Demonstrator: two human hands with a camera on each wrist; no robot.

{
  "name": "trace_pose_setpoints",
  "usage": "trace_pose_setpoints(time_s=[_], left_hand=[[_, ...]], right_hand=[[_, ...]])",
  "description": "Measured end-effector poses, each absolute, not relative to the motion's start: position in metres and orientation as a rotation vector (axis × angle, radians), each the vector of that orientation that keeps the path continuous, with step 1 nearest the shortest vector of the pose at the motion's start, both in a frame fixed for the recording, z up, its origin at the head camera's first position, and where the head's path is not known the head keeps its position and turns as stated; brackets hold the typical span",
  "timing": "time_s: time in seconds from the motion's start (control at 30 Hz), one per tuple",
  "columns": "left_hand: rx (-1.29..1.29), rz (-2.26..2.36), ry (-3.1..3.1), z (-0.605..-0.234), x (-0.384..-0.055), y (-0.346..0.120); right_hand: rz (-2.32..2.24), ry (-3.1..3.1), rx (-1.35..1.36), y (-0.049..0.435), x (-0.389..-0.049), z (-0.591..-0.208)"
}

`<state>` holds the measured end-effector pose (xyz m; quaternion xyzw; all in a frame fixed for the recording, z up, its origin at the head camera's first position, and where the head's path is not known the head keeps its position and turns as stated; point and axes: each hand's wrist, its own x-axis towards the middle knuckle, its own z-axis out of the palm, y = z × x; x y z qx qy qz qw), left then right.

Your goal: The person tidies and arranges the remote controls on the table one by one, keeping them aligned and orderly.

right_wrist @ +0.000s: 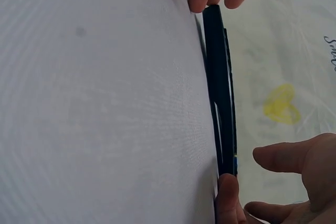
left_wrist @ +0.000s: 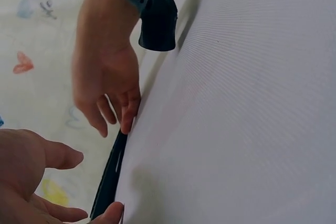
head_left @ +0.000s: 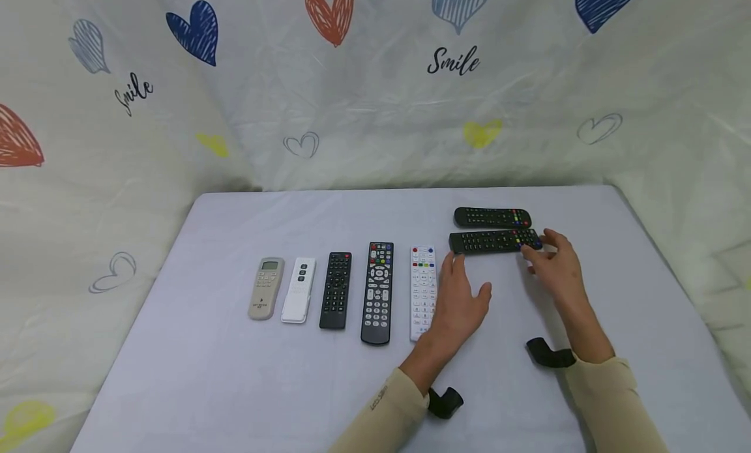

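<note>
A long black remote control point(head_left: 487, 242) lies crosswise at the right of the white table, just in front of a second black remote control point(head_left: 491, 217). My left hand point(head_left: 460, 303) reaches toward its left end, fingertips at the near edge and thumb spread away. At the right end, my right hand point(head_left: 557, 264) touches the remote with its fingertips. In the right wrist view the remote point(right_wrist: 219, 77) stretches between the two hands, and the right thumb point(right_wrist: 278, 157) stands off from it. A white remote control point(head_left: 422, 283) is partly covered by my left hand.
Left of the white remote, a row holds a large black remote point(head_left: 377, 293), a slimmer black remote point(head_left: 336, 290), a small white remote point(head_left: 298, 290) and a beige remote with a display point(head_left: 266, 288). A heart-printed curtain point(head_left: 375, 114) hangs behind the table point(head_left: 205, 375).
</note>
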<state>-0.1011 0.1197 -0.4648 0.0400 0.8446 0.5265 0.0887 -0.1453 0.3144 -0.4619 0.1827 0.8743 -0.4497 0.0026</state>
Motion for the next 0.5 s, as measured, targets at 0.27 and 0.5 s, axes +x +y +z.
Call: trace_pose_setpoints(time_s=[0.27, 0.5], left_hand=[[0.089, 1.72, 2.382, -0.4697, -0.1091, 0.1172], [0.068, 1.698, 2.376, -0.4682, -0.104, 0.1169]], right_hand=[[-1.411, 2.726, 0.563, 0.3169, -0.1462, -0.4623], [-1.374, 2.762, 0.546, 0.3189, -0.1468, -0.4657]])
